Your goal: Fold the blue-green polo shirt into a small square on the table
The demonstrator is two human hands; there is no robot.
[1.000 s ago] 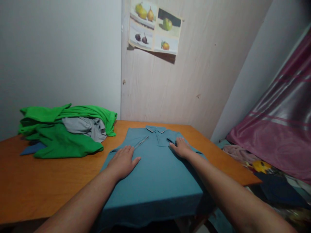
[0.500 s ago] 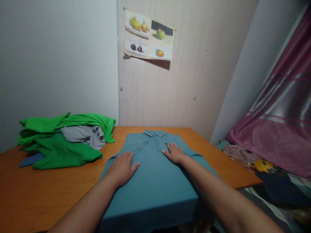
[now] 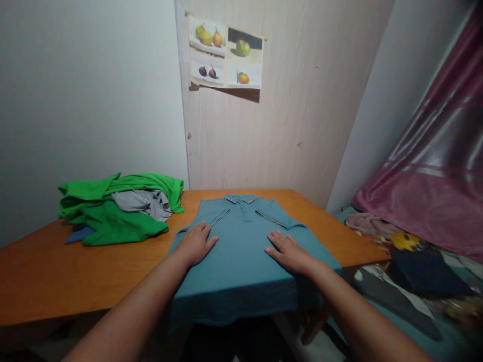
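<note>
A teal polo shirt [image 3: 241, 251] lies spread face up on the wooden table [image 3: 68, 271], collar at the far side, sleeves folded in, its hem hanging over the near edge. My left hand [image 3: 196, 245] rests flat on the shirt's left side, fingers stretched out. My right hand [image 3: 290, 251] lies flat on the shirt's right side, lower down the body, fingers apart. Neither hand holds anything.
A heap of green clothes [image 3: 113, 211] with a grey garment [image 3: 141, 202] on top sits at the table's far left. A fruit poster [image 3: 225, 58] hangs on the wall. To the right, a maroon blanket [image 3: 433, 191] and scattered clothes cover a bed.
My right hand has slid from near the collar toward me, down the shirt's right side. The left hand stays in place. The view has pulled back a little.
</note>
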